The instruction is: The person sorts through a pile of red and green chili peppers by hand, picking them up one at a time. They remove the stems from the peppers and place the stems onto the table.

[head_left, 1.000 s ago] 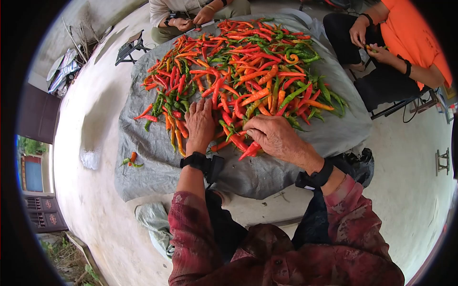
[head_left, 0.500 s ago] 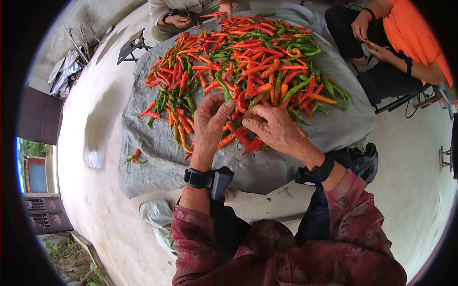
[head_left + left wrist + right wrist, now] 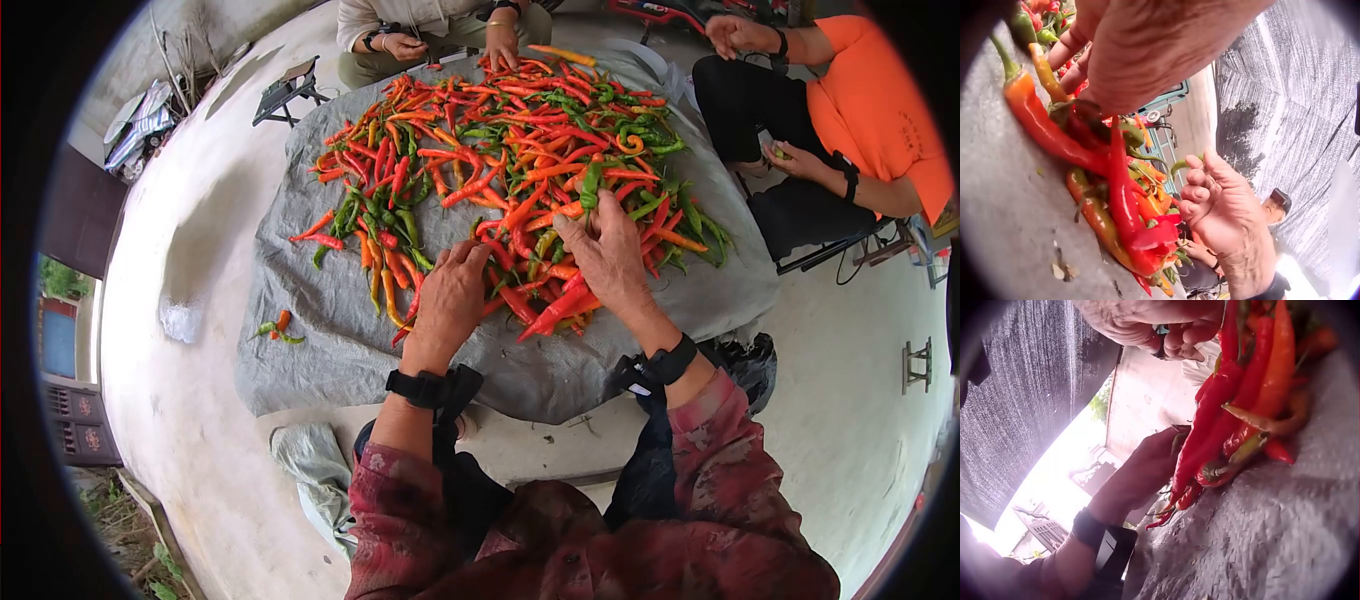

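Note:
A large heap of red, orange and green chili peppers point(image 3: 540, 130) lies on a grey woven sheet point(image 3: 330, 375). In the head view my right hand point(image 3: 610, 255) pinches a green chili pepper point(image 3: 591, 186) above the right part of the heap. The left wrist view also shows this right hand point(image 3: 1229, 215), with a green tip poking out between thumb and fingers. My left hand point(image 3: 452, 298) reaches into the heap's near edge, fingers loosely spread and touching the peppers, their tips partly hidden. Beside it lies a red chili pepper point(image 3: 1125, 200).
Two people sit around the heap: one at the far side with a hand point(image 3: 500, 42) on the peppers, another in an orange shirt point(image 3: 875, 115) at the right. A few pepper pieces point(image 3: 279, 328) lie apart at left. A folding stool point(image 3: 288, 92) stands on the floor.
My left hand took up a green pepper, then went back down to the heap. My right hand has moved up and right and now holds a green pepper.

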`<state>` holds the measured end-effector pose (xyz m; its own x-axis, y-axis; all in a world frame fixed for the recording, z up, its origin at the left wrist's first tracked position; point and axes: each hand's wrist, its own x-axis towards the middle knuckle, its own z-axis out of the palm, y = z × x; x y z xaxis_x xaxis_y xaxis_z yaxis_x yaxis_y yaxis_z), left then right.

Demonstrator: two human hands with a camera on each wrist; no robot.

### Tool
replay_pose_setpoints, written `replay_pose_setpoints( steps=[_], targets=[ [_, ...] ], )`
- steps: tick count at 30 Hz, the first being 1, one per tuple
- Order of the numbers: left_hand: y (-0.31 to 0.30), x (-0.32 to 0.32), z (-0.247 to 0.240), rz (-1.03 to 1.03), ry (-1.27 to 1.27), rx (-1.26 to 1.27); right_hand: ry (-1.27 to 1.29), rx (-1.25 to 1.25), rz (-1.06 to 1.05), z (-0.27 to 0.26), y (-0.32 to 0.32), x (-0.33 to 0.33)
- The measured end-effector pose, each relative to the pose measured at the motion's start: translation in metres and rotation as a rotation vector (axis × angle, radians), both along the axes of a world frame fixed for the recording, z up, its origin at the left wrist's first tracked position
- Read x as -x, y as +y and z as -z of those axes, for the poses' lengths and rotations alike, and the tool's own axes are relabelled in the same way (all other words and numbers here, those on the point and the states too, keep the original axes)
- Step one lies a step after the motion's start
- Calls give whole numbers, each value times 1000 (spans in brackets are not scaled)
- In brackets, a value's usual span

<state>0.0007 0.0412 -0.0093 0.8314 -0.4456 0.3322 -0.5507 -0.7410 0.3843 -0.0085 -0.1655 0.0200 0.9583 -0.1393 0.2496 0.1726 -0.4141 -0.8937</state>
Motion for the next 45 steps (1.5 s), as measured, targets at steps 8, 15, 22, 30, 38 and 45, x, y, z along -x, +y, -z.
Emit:
replay_pose_setpoints(
  steps=[8,15,22,30,38,45],
  targets=[
    [2,0,-7,39,226,141,-100,168,-43,-4,-2,10],
    [8,5,-26,-77,180,422,9,234,-2,-11,1,12],
    [-16,16,-20,68,606,907,105,161,-184,-17,17,19],
    [0,9,-33,-84,364,556,11,50,-134,-12,14,13],
    [70,-20,11,-638,142,-89,-36,-127,12,-18,-13,9],
    [48,-27,28,-416,34,216,-107,-58,-33,-19,-17,13]
  ],
)
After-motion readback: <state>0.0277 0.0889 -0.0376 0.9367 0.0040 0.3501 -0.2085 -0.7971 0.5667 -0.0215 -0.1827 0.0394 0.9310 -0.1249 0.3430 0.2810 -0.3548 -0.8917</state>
